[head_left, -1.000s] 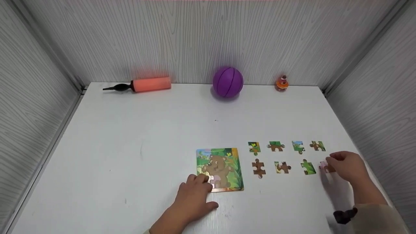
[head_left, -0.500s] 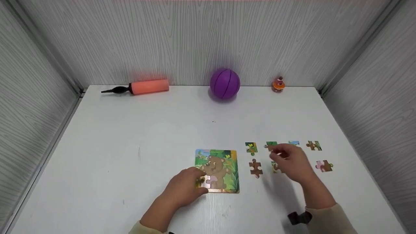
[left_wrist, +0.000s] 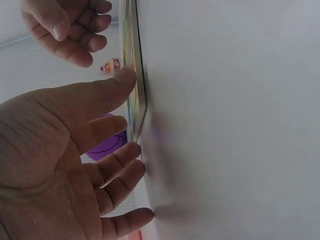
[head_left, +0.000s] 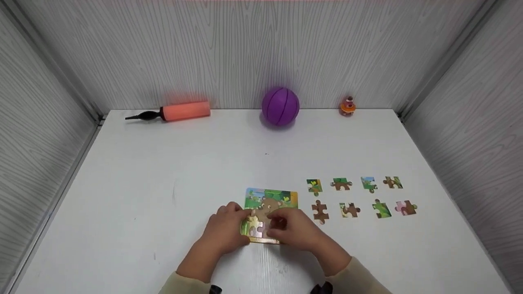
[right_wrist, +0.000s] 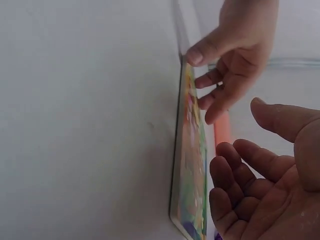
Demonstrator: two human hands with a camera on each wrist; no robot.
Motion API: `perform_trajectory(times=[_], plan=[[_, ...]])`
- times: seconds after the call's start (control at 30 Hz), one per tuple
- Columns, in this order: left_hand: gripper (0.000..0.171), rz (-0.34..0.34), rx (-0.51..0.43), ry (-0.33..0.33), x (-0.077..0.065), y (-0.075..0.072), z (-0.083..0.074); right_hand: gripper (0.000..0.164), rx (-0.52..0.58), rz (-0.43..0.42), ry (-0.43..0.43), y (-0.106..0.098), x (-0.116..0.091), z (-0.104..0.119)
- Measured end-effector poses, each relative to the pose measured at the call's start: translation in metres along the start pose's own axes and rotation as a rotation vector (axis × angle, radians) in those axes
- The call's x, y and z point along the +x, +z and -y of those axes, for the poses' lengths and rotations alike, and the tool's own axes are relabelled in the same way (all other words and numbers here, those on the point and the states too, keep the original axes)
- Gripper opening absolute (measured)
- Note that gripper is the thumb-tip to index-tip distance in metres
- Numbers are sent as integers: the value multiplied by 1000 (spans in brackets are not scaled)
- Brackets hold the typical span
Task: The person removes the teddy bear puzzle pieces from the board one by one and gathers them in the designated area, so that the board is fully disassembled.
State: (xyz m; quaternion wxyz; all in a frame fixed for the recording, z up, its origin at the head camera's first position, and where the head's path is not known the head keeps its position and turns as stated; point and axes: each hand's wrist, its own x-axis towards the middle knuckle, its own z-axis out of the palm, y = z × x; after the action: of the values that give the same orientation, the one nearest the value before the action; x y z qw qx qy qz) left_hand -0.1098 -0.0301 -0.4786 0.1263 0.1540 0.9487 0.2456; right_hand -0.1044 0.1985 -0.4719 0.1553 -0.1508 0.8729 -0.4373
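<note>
A square bear-picture jigsaw puzzle (head_left: 288,198) lies on the white table. My left hand (head_left: 224,229) is at its left side; in the left wrist view the left thumb (left_wrist: 107,92) touches the puzzle's edge while the other fingers spread toward the table. My right hand (head_left: 297,228) is over the puzzle's lower right part, its fingers loosely bent. In the right wrist view, nothing sits between the right thumb and fingers (right_wrist: 245,175). Both hands cover parts of the picture.
Several loose jigsaw pieces, among them a pink and brown one (head_left: 406,208) and a green one (head_left: 381,208), lie in two rows to the right. Along the back wall are an orange hand pump (head_left: 186,111), a purple ball (head_left: 280,107) and a small toy figure (head_left: 348,106).
My right hand has left the pink and brown piece at the far right and moved left to the puzzle. The left hand has shifted to the puzzle's left edge.
</note>
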Motion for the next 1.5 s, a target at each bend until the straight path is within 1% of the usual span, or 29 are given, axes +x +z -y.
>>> perform_trajectory(times=[0.07,0.2,0.33,0.43,0.53,0.73,0.9,1.2,1.37,1.5], plan=[[68,-9,22,-2,1,2,0,39,-9,13,-3,7,3,0],[64,-30,39,-7,2,4,-1,43,-27,19,23,16,7,-1],[63,-47,40,-19,2,4,-3,42,-105,15,34,25,10,-4],[62,-62,46,-20,1,4,-4,41,-179,0,36,29,11,-5],[62,-71,54,-8,1,4,-3,43,-224,-11,43,32,12,-4],[68,-58,54,1,2,2,1,41,-259,-27,47,35,11,-3],[77,-39,56,-18,5,3,3,39,-248,-31,63,35,10,-3],[80,-40,69,-53,8,4,3,38,-187,-42,53,36,13,-5],[80,-37,41,-64,8,5,2,40,-170,-58,84,38,13,-4],[80,-33,28,-67,8,5,1,42,-138,-76,128,40,12,-4]])
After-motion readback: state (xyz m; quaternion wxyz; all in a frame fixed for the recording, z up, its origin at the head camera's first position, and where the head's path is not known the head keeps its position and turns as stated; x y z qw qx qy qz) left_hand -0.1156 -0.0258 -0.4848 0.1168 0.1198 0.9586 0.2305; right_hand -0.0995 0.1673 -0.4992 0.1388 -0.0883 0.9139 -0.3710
